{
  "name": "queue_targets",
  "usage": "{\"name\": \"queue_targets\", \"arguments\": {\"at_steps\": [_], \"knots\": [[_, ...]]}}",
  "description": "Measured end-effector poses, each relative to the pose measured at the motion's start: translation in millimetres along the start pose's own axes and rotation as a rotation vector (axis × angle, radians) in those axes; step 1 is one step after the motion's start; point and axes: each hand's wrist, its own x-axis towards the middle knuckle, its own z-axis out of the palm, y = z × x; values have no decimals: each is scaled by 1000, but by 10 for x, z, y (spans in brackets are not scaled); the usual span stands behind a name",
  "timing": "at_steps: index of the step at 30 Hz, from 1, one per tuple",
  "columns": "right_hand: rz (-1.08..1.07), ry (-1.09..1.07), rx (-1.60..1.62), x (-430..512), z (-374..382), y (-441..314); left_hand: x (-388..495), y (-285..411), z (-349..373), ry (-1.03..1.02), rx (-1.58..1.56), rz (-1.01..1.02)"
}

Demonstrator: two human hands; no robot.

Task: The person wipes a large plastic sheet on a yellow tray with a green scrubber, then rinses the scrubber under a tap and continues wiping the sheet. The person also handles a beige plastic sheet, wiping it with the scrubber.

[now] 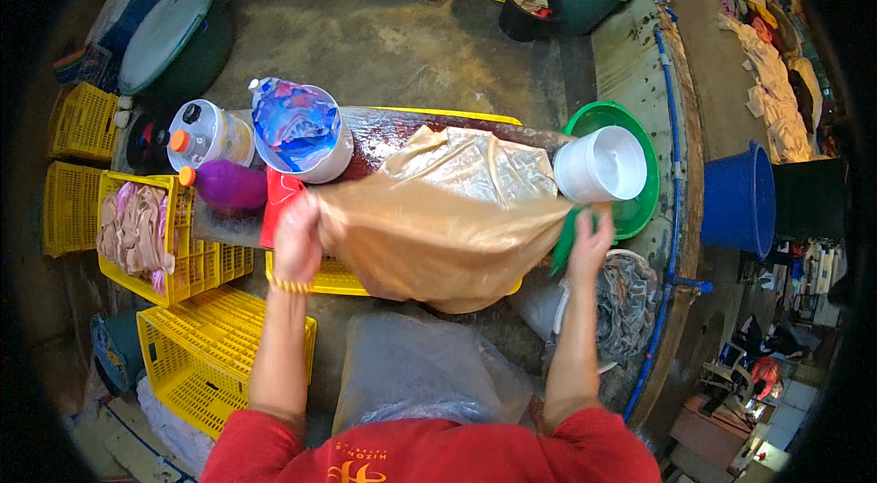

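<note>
A wet tan cloth is stretched across the wet work surface, its near part sagging over the front edge. My left hand, blurred, grips the cloth's left side. At the opposite side, my right hand holds the right corner, next to a green cloth or brush-like item that is partly hidden. The far part of the fabric lies crumpled and shiny on the surface. A white bucket stands just beyond my right hand. Red fabric or plastic lies beside my left hand.
A white pail with a blue bag, a purple bottle and a tub of bottles stand left. A green basin is at right. Yellow crates flank my left arm; a blue pipe runs along the right ledge.
</note>
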Motion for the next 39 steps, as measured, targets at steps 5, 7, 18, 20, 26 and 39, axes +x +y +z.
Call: {"name": "queue_targets", "arguments": {"at_steps": [5, 7, 18, 20, 26, 39], "knots": [[-132, 68, 179, 1735, 153, -455, 871, 253, 721, -49, 57, 251], [-451, 230, -159, 1887, 633, -460, 1096, -518, 222, -15, 533, 149], [-729, -668, -220, -1369, 2488, -656, 543, -1364, -353, 561, 1486, 151], [-711, -837, -465, -1181, 2569, -637, 421, -1470, -543, 529, 1535, 393], [-347, 75, -368, 1010, 1965, 682, 493, -1450, -505, 505, 1615, 462], [-307, -332, -176, 233, 2680, 112, 428, -1368, -491, 535, 1623, 184]]}}
